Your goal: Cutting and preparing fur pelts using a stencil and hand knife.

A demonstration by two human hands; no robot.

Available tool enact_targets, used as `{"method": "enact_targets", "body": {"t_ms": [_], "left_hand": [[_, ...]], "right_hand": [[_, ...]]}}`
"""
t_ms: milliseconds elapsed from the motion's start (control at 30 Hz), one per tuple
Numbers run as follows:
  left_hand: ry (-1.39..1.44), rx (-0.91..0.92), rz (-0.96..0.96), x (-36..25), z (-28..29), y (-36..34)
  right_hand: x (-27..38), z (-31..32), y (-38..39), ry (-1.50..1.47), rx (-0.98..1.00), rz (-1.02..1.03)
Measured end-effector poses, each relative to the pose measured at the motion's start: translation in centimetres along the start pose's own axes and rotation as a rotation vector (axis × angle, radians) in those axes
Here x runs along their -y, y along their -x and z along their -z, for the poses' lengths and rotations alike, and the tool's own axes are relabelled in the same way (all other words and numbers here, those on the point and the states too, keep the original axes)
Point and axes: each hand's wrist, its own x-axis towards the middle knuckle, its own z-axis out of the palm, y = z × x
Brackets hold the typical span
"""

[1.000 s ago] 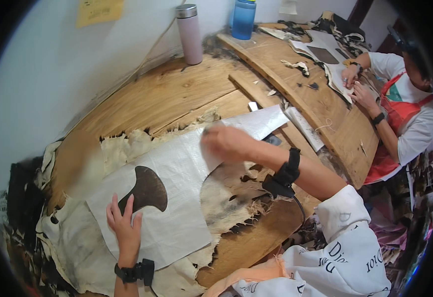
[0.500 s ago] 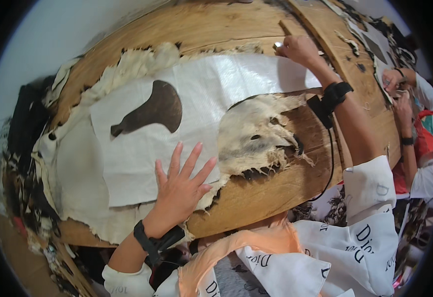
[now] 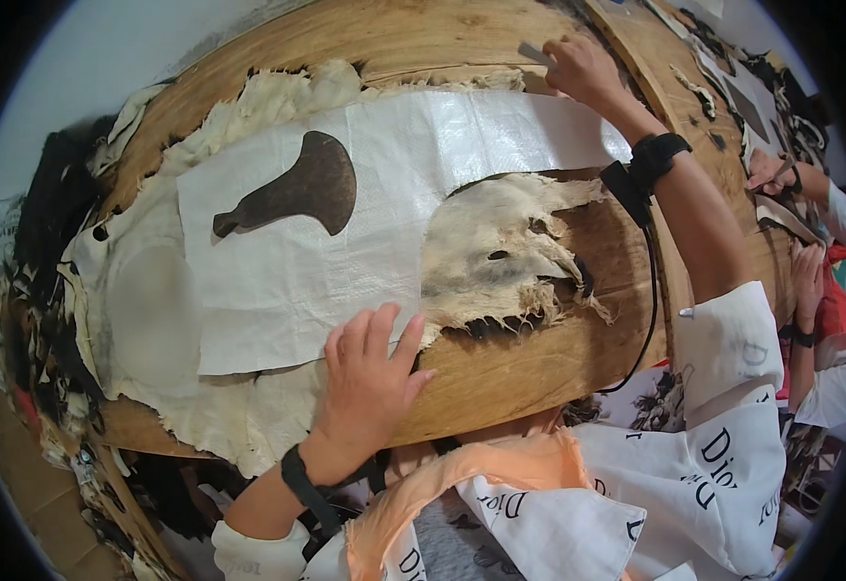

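Note:
My left hand (image 3: 370, 378) lies over the near edge of a white woven plastic sheet (image 3: 258, 310), fingers stretched out and holding nothing. Beyond the sheet's far right end, my right hand (image 3: 583, 73) is closed round a flat grey metal piece (image 3: 536, 54); its other end is hidden in the fist, so I cannot tell its kind. Under the sheet spreads a pale, ragged animal hide (image 3: 491, 237) with holes and dark hair at its edges. A dark, flared metal blade (image 3: 317, 184) with a narrow neck rests on the sheet.
The wooden tabletop (image 3: 500, 397) carries a raised wooden strip (image 3: 628, 53) along the right. Dark hide scraps (image 3: 50, 261) hang at the left edge. Another person's hands (image 3: 805, 276) work at the far right. A black cable (image 3: 651, 310) hangs from my right wrist.
My left hand has slid toward the sheet's near edge, its fingers closer together. My right hand has risen slightly, and more of the grey metal piece shows. Sheet and blade appear a little higher.

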Motion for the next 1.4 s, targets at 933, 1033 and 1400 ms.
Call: {"method": "enact_targets", "body": {"t_ms": [933, 1033, 1400], "left_hand": [[0.450, 0.074, 0.135, 2.8, 1.1, -2.2], [0.297, 0.024, 0.001, 1.3, 0.8, -0.9], [0.045, -0.276, 0.068, 12.7, 6.3, -6.0]], "right_hand": [[12.5, 6.0, 13.6, -0.832, 0.120, 0.470], [11.7, 7.2, 14.3, -0.797, 0.123, 0.334], [5.8, 9.1, 13.9, -0.634, 0.095, -0.151]]}}
